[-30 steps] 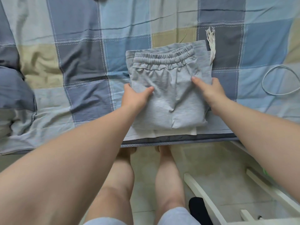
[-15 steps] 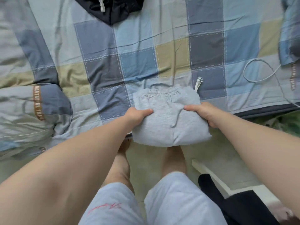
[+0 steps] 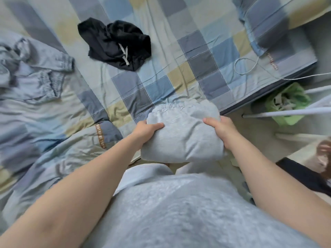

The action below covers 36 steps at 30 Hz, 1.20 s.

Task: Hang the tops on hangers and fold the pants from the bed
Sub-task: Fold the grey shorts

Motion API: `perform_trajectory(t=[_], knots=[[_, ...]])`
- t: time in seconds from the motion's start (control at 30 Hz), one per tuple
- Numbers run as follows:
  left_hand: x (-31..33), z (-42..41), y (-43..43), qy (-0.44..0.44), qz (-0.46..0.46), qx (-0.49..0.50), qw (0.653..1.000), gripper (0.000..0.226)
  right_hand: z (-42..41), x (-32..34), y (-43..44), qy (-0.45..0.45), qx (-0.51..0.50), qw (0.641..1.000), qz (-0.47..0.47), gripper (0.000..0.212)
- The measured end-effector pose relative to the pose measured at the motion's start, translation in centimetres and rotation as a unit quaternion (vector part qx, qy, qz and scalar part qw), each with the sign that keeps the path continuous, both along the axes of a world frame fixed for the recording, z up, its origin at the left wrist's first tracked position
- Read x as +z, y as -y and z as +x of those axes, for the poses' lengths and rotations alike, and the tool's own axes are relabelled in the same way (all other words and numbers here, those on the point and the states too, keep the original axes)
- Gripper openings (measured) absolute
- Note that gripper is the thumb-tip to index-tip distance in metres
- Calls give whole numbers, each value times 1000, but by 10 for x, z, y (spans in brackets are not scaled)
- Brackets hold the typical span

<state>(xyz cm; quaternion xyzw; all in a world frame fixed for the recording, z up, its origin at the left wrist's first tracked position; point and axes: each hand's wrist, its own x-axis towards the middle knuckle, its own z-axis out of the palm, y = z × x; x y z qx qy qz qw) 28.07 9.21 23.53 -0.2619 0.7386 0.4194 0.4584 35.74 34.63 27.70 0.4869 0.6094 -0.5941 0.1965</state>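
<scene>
A folded pair of light grey pants (image 3: 184, 135) with an elastic waistband is held in the air over the bed's near edge. My left hand (image 3: 146, 132) grips its left side, thumb on top. My right hand (image 3: 222, 130) grips its right side the same way. A crumpled black garment (image 3: 114, 44) with a white drawstring lies further back on the checked bed sheet (image 3: 206, 63). A light blue-grey garment (image 3: 41, 81) with elastic cuffs lies bunched at the left of the bed.
A white cable (image 3: 249, 66) loops over the bed's right part. A checked pillow (image 3: 272, 24) sits at the far right. Beside the bed stand a green bin (image 3: 286, 104) and white rack bars (image 3: 286, 111). Something dark (image 3: 302, 174) lies on the floor at right.
Both hands have lifted the folded grey pants off the bed and drawn them toward my body. The view has pulled back, revealing the black garment and the bin.
</scene>
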Motion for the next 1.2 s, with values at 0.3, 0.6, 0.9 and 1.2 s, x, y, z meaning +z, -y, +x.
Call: perform_trajectory(t=[0.3,0.6,0.9,1.2], knots=[[92,12,-61,-192,143,-171,956,36,96,99,-20,-160,-157,964,140,21],[186,96,-196,-312,297,-325,842,28,257,189,-71,-245,-318,864,305,32],[253,299,-301,-319,436,-432,722,26,496,242,-83,-280,-445,757,389,34],[262,544,-373,-213,495,-568,622,20,738,240,-57,-216,-594,656,412,29]])
